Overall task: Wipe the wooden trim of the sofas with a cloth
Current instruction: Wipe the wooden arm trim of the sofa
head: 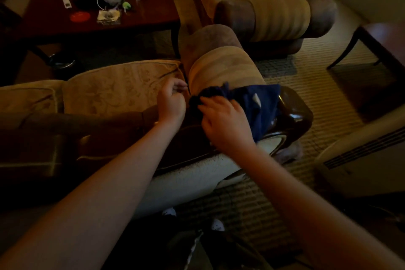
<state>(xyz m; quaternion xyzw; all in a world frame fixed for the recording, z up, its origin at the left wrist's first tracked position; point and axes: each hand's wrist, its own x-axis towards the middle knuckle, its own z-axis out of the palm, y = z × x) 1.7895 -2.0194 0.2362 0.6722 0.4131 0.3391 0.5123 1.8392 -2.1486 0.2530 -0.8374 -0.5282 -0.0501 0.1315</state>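
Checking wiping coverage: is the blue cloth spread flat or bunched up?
Partly bunched: the blue cloth is crumpled under the right hand, looser over the wooden trim.
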